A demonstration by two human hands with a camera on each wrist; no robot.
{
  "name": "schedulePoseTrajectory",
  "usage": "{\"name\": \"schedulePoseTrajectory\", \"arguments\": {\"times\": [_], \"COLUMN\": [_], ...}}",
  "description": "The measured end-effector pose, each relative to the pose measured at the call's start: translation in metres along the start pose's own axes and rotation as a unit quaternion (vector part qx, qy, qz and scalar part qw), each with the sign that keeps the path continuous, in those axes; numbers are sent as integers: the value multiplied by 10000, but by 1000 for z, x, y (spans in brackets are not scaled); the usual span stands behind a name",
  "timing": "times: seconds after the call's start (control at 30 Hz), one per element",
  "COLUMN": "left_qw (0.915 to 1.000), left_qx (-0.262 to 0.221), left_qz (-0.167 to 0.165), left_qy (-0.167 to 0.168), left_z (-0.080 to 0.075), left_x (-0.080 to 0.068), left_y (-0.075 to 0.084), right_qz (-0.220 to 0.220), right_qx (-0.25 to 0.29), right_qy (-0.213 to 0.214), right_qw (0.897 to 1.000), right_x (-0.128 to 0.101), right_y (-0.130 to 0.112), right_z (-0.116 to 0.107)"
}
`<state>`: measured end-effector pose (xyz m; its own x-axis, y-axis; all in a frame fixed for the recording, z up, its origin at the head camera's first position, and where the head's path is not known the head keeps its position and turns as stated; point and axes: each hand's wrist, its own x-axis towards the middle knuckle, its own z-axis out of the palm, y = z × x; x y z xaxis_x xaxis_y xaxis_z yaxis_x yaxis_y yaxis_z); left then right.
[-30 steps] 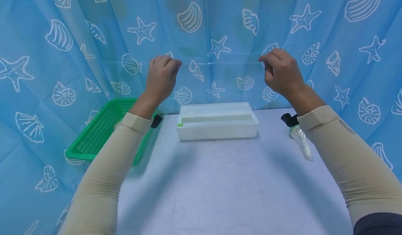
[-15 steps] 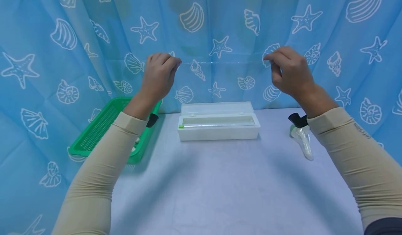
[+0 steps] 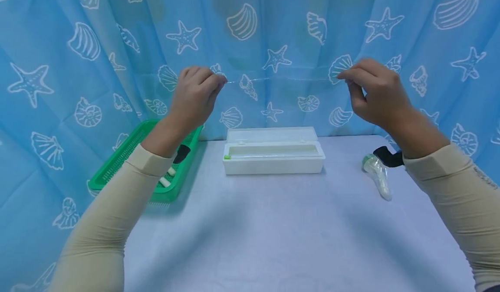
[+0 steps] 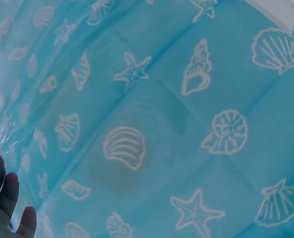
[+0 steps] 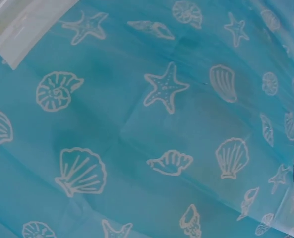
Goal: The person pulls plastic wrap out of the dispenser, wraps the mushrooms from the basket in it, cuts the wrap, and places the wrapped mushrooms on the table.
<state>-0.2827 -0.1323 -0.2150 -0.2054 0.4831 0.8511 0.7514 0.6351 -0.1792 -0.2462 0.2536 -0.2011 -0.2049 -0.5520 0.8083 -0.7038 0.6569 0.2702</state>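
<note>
Head view: I see both hands raised in front of the blue seashell curtain (image 3: 78,88), above the far edge of the white table (image 3: 273,231). My left hand (image 3: 193,94) and right hand (image 3: 376,92) each pinch one end of a sheet of clear cling film (image 3: 281,80), fingers curled on it; its upper edge shows as a thin, taut, level line between them, and the rest of the sheet is too transparent to trace. Below it, between the hands, the white film dispenser box (image 3: 273,155) sits open on the table. A green basket (image 3: 136,162) lies to the left under the left forearm; a film-wrapped item with a green end (image 3: 376,175) lies on the table to the right.
</note>
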Motion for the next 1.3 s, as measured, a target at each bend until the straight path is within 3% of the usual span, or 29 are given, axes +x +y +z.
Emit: {"name": "schedulePoseTrajectory", "arguments": {"times": [0.13, 0.2, 0.3, 0.37, 0.4, 0.47, 0.5, 0.6, 0.7, 0.77, 0.83, 0.87, 0.93, 1.03, 1.13, 1.2, 1.27, 1.3], "left_qw": [9985, 9951, 9828, 9669, 9564, 9313, 9165, 8626, 8072, 7797, 7643, 7612, 7557, 7505, 7566, 7612, 7557, 7459], "left_qx": [-239, -477, -1052, -1517, -1763, -2232, -2457, -3071, -3513, -3590, -3515, -3390, -3102, -2747, -2550, -2438, -2238, -2118], "left_qz": [333, 544, 637, 500, 396, 165, 74, -130, -269, -350, -430, -460, -604, -761, -721, -684, -807, -943], "left_qy": [-360, -669, -1381, -1991, -2293, -2876, -3156, -4017, -4736, -5118, -5390, -5509, -5736, -5962, -5978, -5970, -6102, -6244], "left_z": [-11, -19, -33, -41, -43, -46, -46, -40, -22, -6, 10, 17, 29, 39, 42, 40, 36, 34], "left_x": [-7, -15, -31, -44, -50, -64, -71, -96, -129, -154, -178, -189, -208, -229, -237, -237, -234, -231], "left_y": [11, 19, 34, 46, 52, 66, 73, 94, 113, 125, 135, 140, 149, 157, 162, 164, 169, 172], "right_qz": [332, 529, 722, 803, 825, 947, 1023, 1417, 1912, 2337, 2785, 2984, 3302, 3436, 3338, 3051, 2726, 2573], "right_qx": [617, 1144, 2042, 2646, 2979, 3642, 3958, 4753, 5053, 4943, 4670, 4501, 4184, 3865, 3620, 3410, 3203, 3144], "right_qy": [-346, -697, -1427, -2027, -2360, -3039, -3382, -4365, -5133, -5576, -5900, -6022, -6141, -6142, -6010, -5922, -5868, -5872], "right_qw": [9969, 9896, 9658, 9394, 9213, 8752, 8476, 7507, 6668, 6246, 5969, 5880, 5821, 5961, 6295, 6633, 6920, 7001], "right_x": [-13, -23, -41, -55, -61, -74, -81, -103, -131, -151, -170, -179, -193, -210, -219, -223, -224, -224], "right_y": [-9, -15, -24, -31, -35, -44, -49, -64, -81, -94, -108, -115, -127, -142, -153, -160, -165, -167], "right_z": [-17, -26, -38, -44, -46, -47, -46, -36, -17, -1, 16, 24, 38, 51, 56, 54, 50, 48]}}
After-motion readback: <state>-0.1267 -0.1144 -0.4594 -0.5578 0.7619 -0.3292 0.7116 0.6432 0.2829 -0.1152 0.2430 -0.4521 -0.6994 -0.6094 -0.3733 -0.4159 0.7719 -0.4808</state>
